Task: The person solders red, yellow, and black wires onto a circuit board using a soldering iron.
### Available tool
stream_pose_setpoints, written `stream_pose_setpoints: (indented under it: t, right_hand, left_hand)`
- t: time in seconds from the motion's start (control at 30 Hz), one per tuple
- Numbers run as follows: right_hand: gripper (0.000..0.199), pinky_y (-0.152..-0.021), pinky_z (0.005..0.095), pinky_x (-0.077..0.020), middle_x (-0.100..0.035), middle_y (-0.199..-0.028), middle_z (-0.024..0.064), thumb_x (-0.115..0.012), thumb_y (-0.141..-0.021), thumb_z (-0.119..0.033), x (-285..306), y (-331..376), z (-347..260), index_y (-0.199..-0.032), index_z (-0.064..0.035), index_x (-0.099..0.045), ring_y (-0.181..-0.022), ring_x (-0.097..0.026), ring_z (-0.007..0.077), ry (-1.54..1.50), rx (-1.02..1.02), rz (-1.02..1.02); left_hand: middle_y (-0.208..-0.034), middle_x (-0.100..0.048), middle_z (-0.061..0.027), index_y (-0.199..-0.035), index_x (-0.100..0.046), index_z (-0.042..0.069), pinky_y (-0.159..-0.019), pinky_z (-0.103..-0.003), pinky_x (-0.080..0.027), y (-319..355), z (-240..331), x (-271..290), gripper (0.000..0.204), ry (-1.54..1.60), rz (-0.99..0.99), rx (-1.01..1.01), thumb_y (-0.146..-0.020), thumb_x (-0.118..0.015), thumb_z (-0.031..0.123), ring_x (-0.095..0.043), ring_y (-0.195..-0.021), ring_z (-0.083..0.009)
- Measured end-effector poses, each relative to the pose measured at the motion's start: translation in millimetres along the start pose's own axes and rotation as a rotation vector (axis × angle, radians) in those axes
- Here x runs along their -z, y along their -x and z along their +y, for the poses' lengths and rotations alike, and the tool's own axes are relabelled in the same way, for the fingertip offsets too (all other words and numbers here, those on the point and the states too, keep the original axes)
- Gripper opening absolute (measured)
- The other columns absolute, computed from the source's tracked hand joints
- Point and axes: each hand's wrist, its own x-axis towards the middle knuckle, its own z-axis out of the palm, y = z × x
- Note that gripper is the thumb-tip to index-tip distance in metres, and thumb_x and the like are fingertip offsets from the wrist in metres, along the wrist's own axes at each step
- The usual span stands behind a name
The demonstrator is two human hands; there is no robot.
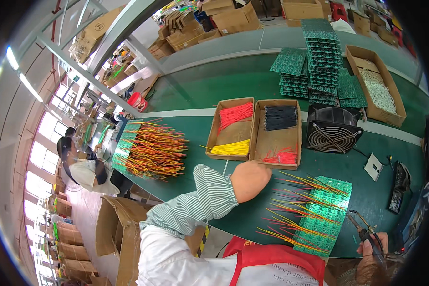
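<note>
My left hand [250, 180], in a striped green-and-white sleeve cover, reaches to the front edge of a cardboard box [258, 143] that holds black wires [280, 117] and short red wires [282, 156]. Its fingers curl toward the red wires and are hidden from view. My right hand [372, 244], at the lower right, grips a soldering iron [362, 228]. The iron's tip points at a green circuit-board panel [328, 214] lying between my hands. Red, yellow and orange wires stick out of the panel's left side.
A second cardboard box [219, 125] holds red and yellow wires. Behind are a black fan [332, 129], stacks of green boards [319, 62] and a box of white parts [377, 88]. A heap of wired boards [150, 150] lies left. Two people [81, 167] sit beyond it.
</note>
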Motion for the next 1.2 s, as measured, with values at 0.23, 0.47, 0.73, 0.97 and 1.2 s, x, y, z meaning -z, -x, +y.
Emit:
stream_pose_setpoints:
  t: [0.23, 0.47, 0.73, 0.97, 1.2]
  right_hand:
    - [0.018, -0.055, 0.0243, -0.0447, -0.057, -0.072, 0.0061, -0.059, -0.085, -0.014, -5, 18, -22, -0.096, -0.0043, -0.049, -0.059, -0.052, 0.0105, -0.024, 0.063, -0.012]
    - [0.022, -0.057, 0.0250, -0.0472, -0.062, -0.071, 0.0061, -0.070, -0.073, -0.007, -25, 22, -37, -0.089, 0.0014, -0.058, -0.061, -0.058, 0.0115, -0.118, 0.074, 0.021]
    - [0.018, -0.057, 0.0244, -0.0448, -0.063, -0.076, 0.0071, -0.072, -0.072, -0.003, -26, 25, -33, -0.087, 0.0016, -0.063, -0.062, -0.057, 0.0114, -0.055, 0.265, -0.026]
    - [0.017, -0.055, 0.0242, -0.0458, -0.064, -0.076, 0.0068, -0.072, -0.072, -0.002, -30, 27, -30, -0.086, 0.0010, -0.063, -0.062, -0.060, 0.0109, 0.024, 0.425, -0.116]
    - [0.018, -0.050, 0.0229, -0.0446, -0.064, -0.069, 0.0055, -0.074, -0.073, -0.006, -48, 26, -33, -0.084, 0.0000, -0.061, -0.055, -0.060, 0.0092, -0.013, 0.305, -0.192]
  left_hand:
    - [-0.076, -0.069, -0.0079, -0.078, -0.073, 0.007, -0.054, -0.036, -0.051, 12, 4, -14, 0.014, -0.258, -0.512, 0.184, -0.076, -0.060, 0.011, -0.068, -0.075, -0.0255]
    - [-0.069, -0.065, -0.0075, -0.072, -0.072, 0.008, -0.047, -0.034, -0.044, 26, 10, -67, 0.012, -0.400, -0.436, 0.187, -0.073, -0.060, 0.012, -0.064, -0.067, -0.0219]
    - [-0.068, -0.064, -0.0118, -0.073, -0.065, 0.006, -0.053, -0.036, -0.048, 5, 9, -11, 0.012, -0.182, -0.148, 0.085, -0.080, -0.061, 0.016, -0.064, -0.064, -0.0273]
    - [-0.074, -0.060, -0.0132, -0.088, -0.063, -0.001, -0.060, -0.032, -0.047, -20, 75, 23, 0.015, 0.808, -0.011, -0.039, -0.078, -0.069, 0.008, -0.058, -0.064, -0.0279]
    - [-0.073, -0.058, -0.0121, -0.082, -0.061, -0.002, -0.058, -0.033, -0.045, -32, 90, -6, 0.014, 0.919, -0.086, -0.068, -0.076, -0.069, 0.008, -0.056, -0.063, -0.0259]
